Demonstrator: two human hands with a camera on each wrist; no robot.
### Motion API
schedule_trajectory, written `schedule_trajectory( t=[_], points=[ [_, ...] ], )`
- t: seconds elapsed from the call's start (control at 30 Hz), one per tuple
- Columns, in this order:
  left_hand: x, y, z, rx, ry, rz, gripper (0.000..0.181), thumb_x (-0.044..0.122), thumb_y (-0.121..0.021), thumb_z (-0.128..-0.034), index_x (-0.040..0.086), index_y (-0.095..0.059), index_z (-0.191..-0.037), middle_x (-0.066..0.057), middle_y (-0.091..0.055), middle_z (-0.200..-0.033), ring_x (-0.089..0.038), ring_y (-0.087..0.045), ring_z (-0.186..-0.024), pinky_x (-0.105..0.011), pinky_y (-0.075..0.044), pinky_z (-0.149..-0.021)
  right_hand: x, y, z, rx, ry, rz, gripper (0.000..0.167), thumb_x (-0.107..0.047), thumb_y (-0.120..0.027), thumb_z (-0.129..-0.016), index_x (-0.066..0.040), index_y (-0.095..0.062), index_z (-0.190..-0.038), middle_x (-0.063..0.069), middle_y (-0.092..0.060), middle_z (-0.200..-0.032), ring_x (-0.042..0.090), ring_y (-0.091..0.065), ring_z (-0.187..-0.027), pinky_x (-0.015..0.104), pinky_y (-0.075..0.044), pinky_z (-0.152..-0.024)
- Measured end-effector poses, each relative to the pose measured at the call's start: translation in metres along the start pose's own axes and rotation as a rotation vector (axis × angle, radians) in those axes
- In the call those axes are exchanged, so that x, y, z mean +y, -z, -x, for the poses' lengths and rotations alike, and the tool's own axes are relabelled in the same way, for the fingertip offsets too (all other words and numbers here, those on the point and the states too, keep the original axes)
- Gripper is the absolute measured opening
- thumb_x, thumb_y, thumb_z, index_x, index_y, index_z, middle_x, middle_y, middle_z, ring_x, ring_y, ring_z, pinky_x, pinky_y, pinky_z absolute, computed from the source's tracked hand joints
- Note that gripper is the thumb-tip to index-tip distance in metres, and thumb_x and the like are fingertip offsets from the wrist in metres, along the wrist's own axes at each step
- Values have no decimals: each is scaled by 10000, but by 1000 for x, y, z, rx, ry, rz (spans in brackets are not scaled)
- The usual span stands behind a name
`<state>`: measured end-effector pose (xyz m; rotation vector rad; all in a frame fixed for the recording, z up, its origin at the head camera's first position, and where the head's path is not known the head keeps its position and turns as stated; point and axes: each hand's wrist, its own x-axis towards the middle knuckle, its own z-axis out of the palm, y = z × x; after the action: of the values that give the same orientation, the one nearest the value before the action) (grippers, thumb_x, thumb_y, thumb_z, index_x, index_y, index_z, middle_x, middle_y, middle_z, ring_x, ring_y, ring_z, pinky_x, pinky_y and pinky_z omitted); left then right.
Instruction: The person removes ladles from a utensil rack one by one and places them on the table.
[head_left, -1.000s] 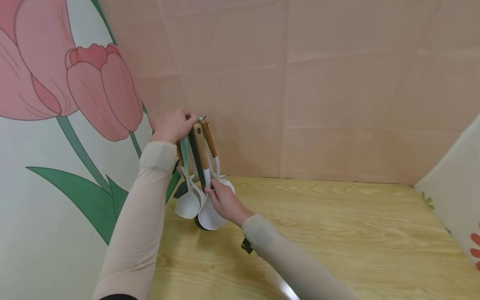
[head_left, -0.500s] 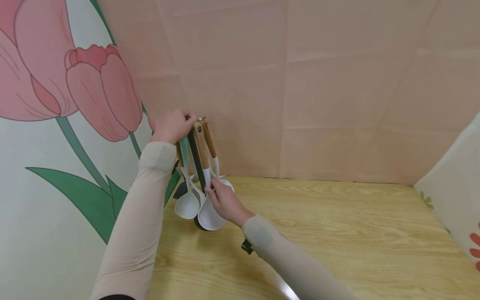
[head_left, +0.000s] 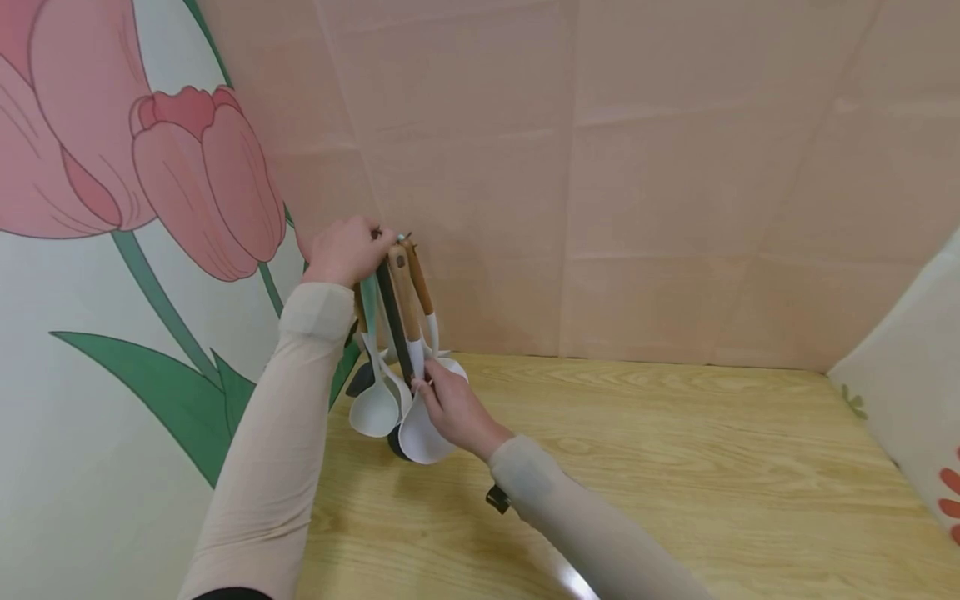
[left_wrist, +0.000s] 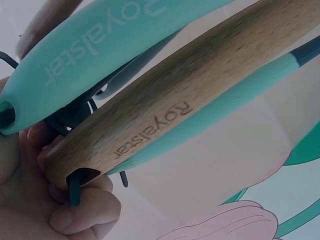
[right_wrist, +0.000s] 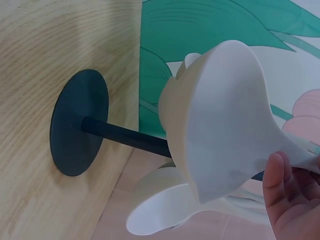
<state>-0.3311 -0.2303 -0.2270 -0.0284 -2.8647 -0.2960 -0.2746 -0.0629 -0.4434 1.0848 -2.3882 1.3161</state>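
Observation:
A dark utensil stand [head_left: 392,317] with hooks at its top carries several hanging kitchen utensils. My left hand [head_left: 345,250] grips the top of this stand; in the left wrist view its fingers curl behind the hooks, near a wooden handle [left_wrist: 150,115] and a mint handle [left_wrist: 90,60]. With thumb and fingers, my right hand [head_left: 459,410] pinches the neck of a white ladle [head_left: 424,435] with a wooden handle, which hangs bowl down at the front. Left of it hangs a white spoon [head_left: 373,415] with a mint handle. Other utensils behind are partly hidden.
The stand's round dark base [right_wrist: 75,125] rests on a wood-grain tabletop [head_left: 645,467]. Behind rises a pinkish-brown covered wall [head_left: 637,183]. A white panel with painted tulips [head_left: 187,183] stands close on the left, and another white panel [head_left: 915,350] on the right.
My right hand and the white ladle have shifted very slightly down and to the right. The left hand stays at the top of the stand.

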Motion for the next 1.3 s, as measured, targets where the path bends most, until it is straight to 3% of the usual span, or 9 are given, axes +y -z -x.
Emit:
schedule_trajectory(
  t=[0.7,1.3],
  points=[
    [0,3,-1,-5,3,-16,408,402,-319,-995,129,-503,-753,-63,-530,-768,-243,-517,-727,-360,-359,-623,20,-3,19,82,-9,-16,112,-122,-511,-1038,-51,-582,-988,62,-657,-900,163,-600,-808,305,-501,-715],
    [2,3,1,-16,12,-1,408,412,-314,-991,127,-494,-762,-65,-527,-772,-247,-512,-736,-361,-355,-638,47,-17,45,100,-185,-88,90,-132,-535,-1036,-57,-584,-1031,46,-663,-897,151,-611,-812,323,-525,-736]
  ],
)
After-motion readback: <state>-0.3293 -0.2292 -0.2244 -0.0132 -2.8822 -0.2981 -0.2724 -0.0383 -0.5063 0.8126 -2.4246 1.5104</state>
